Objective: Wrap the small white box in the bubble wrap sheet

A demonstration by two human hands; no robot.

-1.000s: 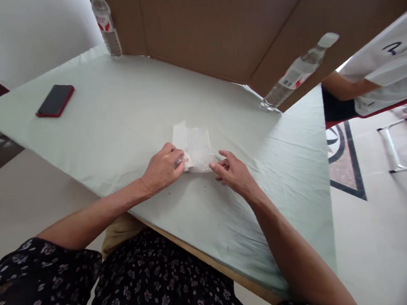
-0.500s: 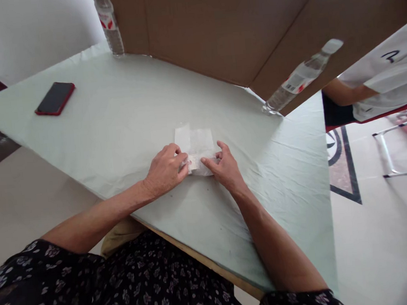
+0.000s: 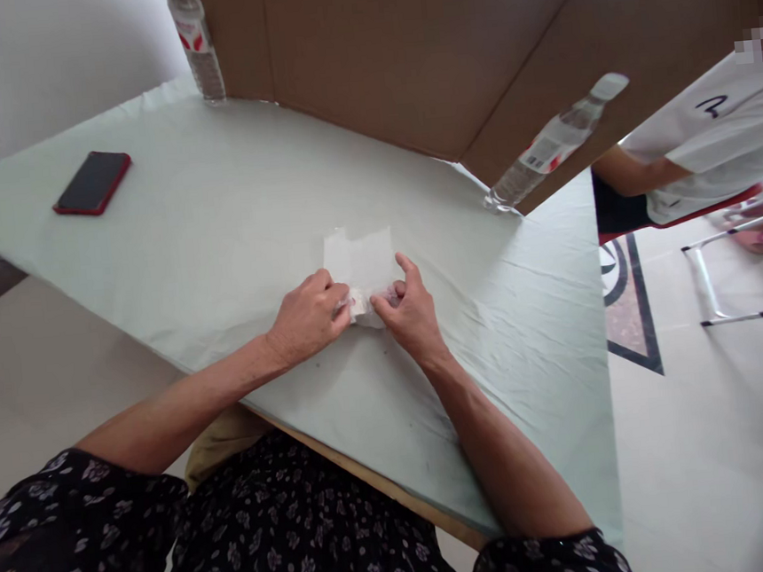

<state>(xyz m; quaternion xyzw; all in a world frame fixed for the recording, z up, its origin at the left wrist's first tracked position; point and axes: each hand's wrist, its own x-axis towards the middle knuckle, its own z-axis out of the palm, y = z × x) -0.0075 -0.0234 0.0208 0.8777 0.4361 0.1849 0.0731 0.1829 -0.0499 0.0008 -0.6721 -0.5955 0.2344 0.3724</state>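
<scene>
Apparently light, limp, easily torn white sheet (image 3: 371,256) spreads beyond fingers (image 3: 408,270); left hand (image 3: 308,319), right hand (image 3: 415,323) pinch crumpled near edge, best held at corners.

Near the front edge of the cloth-covered table (image 3: 364,476), a thin white rectangular sheet (image 3: 371,258) looks like matt paper, smooth at its far part, crumpled and faintly shiny at its near part. The pale green tablecloth (image 3: 215,211) is matt fabric, wrinkled toward the right edge. Along the far edge, a tall brown panel (image 3: 368,56) looks like smooth matt cardboard; a clear cylindrical bottle (image 3: 203,66) beside it is glossy plastic.
</scene>
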